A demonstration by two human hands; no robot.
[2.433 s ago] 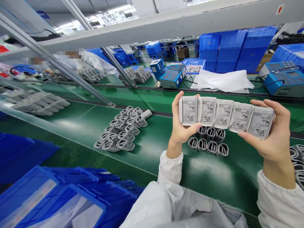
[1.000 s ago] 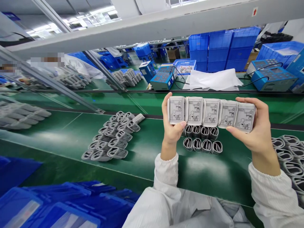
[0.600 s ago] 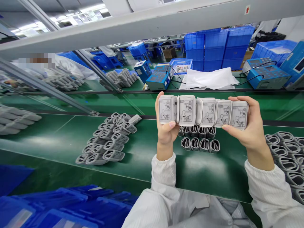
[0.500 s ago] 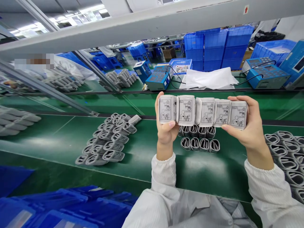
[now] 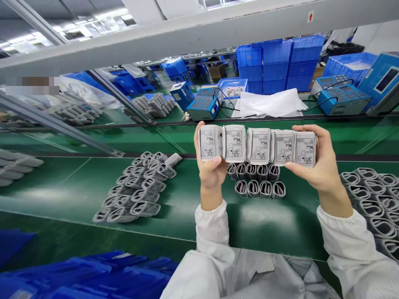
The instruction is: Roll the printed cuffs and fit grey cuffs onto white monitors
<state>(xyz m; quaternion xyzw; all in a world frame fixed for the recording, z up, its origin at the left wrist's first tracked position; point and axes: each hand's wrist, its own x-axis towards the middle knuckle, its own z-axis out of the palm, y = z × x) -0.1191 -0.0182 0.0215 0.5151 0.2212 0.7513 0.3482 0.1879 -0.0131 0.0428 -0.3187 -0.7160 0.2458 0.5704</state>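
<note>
A row of several grey wrist blood-pressure cuffs (image 5: 260, 145), rolled up and printed with arm and body drawings, is held up in front of me. My left hand (image 5: 212, 176) is closed on the left end, thumb on the lower front edge. At the right end, my right hand (image 5: 322, 166) grips the last cuff, with its thumb below and fingers above. The cuffs between are pressed side by side, printed faces toward me. Below and behind them, two short rows of rolled cuffs (image 5: 260, 189) stand on the green work surface (image 5: 193, 211), partly hidden by the held row.
More rolled cuffs lie in a group (image 5: 134, 187) at left and another (image 5: 374, 199) at right. Behind the bench edge stand blue testing devices (image 5: 202, 104) with cables and white sheets (image 5: 271, 103). Blue bins (image 5: 93, 274) sit at lower left. A metal beam (image 5: 187, 35) crosses overhead.
The whole scene has shifted slightly left in view as the camera turned. Both hands keep their hold on the row; the middle cuff now faces me more squarely.
</note>
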